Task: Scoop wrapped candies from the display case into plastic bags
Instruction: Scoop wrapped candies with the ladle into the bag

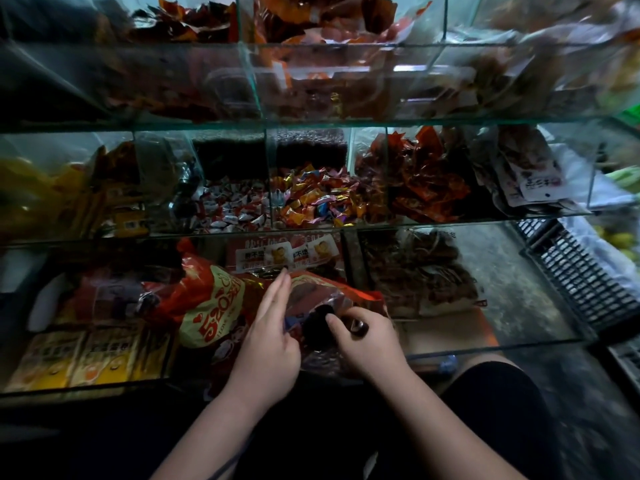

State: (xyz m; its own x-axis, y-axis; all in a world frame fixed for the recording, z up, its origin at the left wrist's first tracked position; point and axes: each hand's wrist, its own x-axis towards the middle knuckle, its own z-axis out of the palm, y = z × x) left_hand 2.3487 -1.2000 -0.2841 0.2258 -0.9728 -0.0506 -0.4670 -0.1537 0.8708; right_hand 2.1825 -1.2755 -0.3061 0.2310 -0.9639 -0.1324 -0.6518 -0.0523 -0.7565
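Glass case (450, 221): candies (318, 195) in middle bin; left hand (266, 336) flat, right hand (369, 339) pinching red bag (207, 306).

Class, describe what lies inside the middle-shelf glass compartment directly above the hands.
A heap of multicoloured wrapped candies; whatever lies beneath the top layer is covered.

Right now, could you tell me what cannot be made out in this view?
1. Inside the clear bag: head view, left hand and right hand cover it.
2. The top-shelf goods: head view, blurred.
3. The crate: head view, cut off by right edge.
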